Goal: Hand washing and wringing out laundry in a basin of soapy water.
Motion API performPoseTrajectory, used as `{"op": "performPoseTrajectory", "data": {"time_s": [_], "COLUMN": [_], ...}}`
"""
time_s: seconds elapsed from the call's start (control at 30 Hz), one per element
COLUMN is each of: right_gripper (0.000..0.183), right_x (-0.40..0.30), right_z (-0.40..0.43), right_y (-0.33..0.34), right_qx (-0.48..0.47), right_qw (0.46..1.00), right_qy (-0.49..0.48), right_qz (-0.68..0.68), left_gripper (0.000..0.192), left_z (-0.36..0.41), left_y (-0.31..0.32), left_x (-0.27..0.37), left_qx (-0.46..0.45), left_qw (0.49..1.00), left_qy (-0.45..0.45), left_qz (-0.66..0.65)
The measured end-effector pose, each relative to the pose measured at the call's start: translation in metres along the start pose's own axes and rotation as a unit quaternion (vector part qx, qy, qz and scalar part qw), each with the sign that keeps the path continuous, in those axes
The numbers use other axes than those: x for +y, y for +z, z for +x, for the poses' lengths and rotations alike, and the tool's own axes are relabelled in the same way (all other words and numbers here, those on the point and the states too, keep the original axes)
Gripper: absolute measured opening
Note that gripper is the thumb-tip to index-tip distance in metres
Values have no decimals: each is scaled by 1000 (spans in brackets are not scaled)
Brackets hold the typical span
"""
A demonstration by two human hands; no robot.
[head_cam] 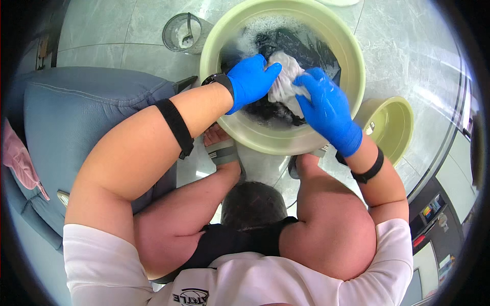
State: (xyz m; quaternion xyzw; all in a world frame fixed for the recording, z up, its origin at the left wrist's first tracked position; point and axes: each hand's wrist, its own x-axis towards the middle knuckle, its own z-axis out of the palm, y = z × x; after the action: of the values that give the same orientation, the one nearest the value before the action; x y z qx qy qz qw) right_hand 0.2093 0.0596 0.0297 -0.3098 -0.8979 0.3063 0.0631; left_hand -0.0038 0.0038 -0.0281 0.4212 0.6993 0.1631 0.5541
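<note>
A wet white cloth is bunched up above a round pale-green plastic basin. My left hand, in a blue rubber glove, grips the cloth's left side between thumb and fingers. On the right edge of the cloth, my right hand pinches a fold, its blue glove wet and shiny. Dark fabric lies soaking in the basin under the cloth, with soapy foam around it. The cloth's lower end hangs close to the water; whether it touches I cannot tell.
A clear container with white powder and a dark spoon stands left of the basin. A smaller green tub sits at the right. A blue-grey sofa borders my left arm. Grey tiles cover the floor.
</note>
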Motion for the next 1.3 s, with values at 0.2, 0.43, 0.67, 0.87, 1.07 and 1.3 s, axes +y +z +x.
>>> {"op": "performPoseTrajectory", "data": {"time_s": [0.2,0.43,0.67,0.87,1.07,1.3], "right_gripper": [29,31,30,28,31,28], "right_x": [8,29,46,8,-44,-67], "right_z": [-9,50,69,8,0,0], "right_y": [34,68,67,-20,-88,-120], "right_qx": [-155,-171,-260,-10,43,87], "right_qw": [985,984,957,996,989,966], "right_qy": [-27,43,117,-23,-88,-148], "right_qz": [-67,5,-48,81,114,191], "left_gripper": [52,54,59,63,61,57], "left_z": [2,2,-3,-1,6,-8], "left_y": [3,3,-4,-9,-8,-17], "left_x": [-3,-3,10,23,15,34], "left_qx": [-17,-5,-9,10,-70,-259], "left_qw": [999,1000,999,977,922,767], "left_qy": [-11,-4,-15,-20,-9,-79], "left_qz": [-24,-9,-50,-214,-380,-582]}}
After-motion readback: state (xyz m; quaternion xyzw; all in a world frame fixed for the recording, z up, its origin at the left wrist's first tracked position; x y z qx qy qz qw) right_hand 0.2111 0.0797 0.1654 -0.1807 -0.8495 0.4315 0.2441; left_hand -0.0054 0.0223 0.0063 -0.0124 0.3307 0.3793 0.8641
